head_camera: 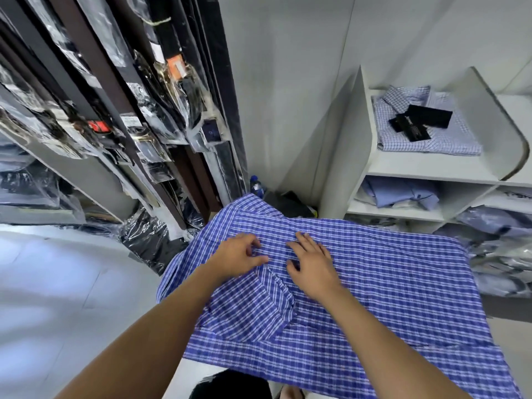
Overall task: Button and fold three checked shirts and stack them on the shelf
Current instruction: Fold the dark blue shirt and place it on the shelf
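A blue and white checked shirt (388, 283) lies spread flat in front of me, its collar at the far left and a chest pocket between my forearms. My left hand (239, 257) and my right hand (312, 263) rest side by side on its front along the placket, with fingers curled and pinching the cloth. Whether a button sits between the fingers is hidden. On the white shelf (426, 165) at the right lies a folded pale checked shirt (426, 125) with black tags on top.
Lower shelf compartments hold folded light blue shirts (400, 192) and bagged garments (501, 246). Racks of dark clothes in plastic bags (123, 110) fill the left. A plastic bottle (256, 185) stands on the floor behind the shirt. Pale floor lies at the left.
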